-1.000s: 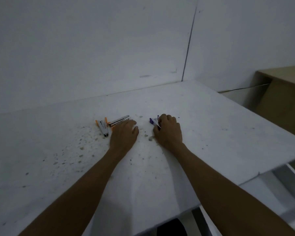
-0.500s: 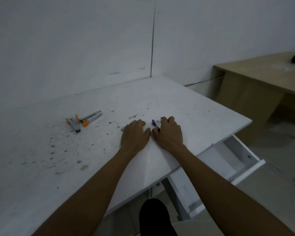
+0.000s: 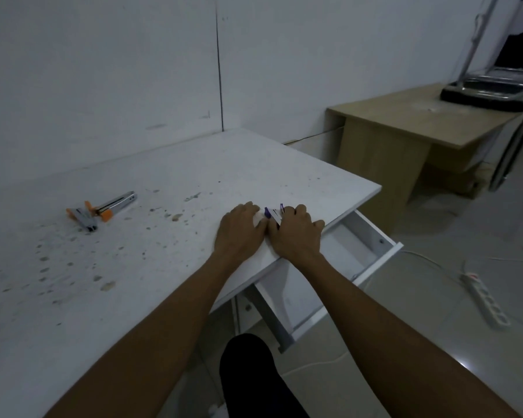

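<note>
A small purple and silver stapler (image 3: pixel 274 213) lies on the white table (image 3: pixel 151 267) near its right front corner. My right hand (image 3: pixel 296 233) covers it from the near side, fingers curled over its body so that only the far end shows. Beside it, my left hand (image 3: pixel 239 230) rests palm down on the table, and its fingertips reach the stapler's left side. An orange and silver stapler (image 3: pixel 98 210) lies opened out on the table, far to the left of both hands.
A white drawer (image 3: pixel 372 267) stands pulled out under the table's right edge, just below my right hand. Specks of debris dot the table's left part. A wooden desk (image 3: pixel 405 131) stands at the right, a power strip (image 3: pixel 485 300) lies on the floor, and my dark-clothed knee (image 3: pixel 248 372) is below.
Both hands have slid toward the table's right front corner, with the purple stapler under the right one. The left hand left the orange stapler and joined the right. The view swung right.
</note>
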